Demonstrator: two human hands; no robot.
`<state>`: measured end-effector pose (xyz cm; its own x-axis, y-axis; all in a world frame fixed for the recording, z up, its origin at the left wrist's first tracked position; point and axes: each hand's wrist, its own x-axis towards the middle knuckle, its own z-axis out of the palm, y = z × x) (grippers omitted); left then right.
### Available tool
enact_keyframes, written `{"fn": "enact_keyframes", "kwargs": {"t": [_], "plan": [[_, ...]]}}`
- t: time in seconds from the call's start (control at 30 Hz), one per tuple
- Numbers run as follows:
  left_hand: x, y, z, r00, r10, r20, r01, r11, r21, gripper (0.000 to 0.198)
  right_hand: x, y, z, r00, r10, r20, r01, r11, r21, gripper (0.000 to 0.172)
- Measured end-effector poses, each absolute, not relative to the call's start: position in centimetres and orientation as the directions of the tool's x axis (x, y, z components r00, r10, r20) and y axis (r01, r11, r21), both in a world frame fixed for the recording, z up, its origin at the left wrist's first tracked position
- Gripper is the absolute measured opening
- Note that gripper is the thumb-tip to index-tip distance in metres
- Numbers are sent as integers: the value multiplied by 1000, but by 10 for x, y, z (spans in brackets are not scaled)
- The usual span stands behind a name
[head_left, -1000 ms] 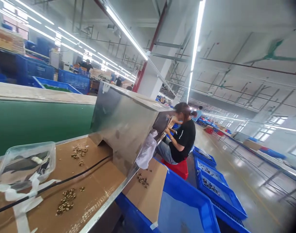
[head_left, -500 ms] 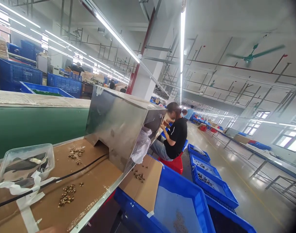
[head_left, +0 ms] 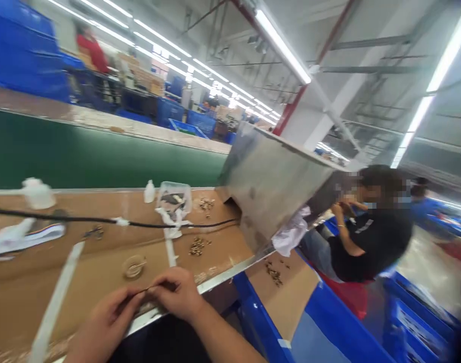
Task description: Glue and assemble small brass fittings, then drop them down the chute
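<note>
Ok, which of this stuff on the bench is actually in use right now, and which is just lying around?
In use: left hand and right hand pinching a thin small part; small round dish and brass bits close by.
Lying about: clear tray, white bottle, black cable, metal hood.

Worktop is plain cardboard brown, crossed with white tape strips and one black cable. Little heaps of brassy-gold bits sit on it, plus a white bottle and a clear tray with dark stuff inside. Behind runs a deep green belt. The hood is dull silver and smudgy, with a white bag on it. Crates are bright blue, the stool and pillar red. The co-worker's shirt is black. The thin piece between the left hand and right hand looks dark, too blurry for more.
</note>
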<state>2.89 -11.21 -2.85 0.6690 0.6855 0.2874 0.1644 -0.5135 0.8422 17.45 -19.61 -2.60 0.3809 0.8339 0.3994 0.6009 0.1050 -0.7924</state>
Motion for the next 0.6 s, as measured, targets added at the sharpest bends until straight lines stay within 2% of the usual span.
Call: {"fn": "enact_keyframes", "kwargs": {"t": [0.1,0.3,0.6], "plan": [[22,-121,-25,691,700,182,222,-445,868,34,178,-205,-18,352,866,355,528,129,-839,10],[31,-131,-9,678,727,104,254,-365,896,25,181,-212,-14,312,910,274,465,105,-879,8],[27,-134,-12,692,721,45,252,-299,920,22,181,-214,-10,310,927,209,453,49,-890,12]]}}
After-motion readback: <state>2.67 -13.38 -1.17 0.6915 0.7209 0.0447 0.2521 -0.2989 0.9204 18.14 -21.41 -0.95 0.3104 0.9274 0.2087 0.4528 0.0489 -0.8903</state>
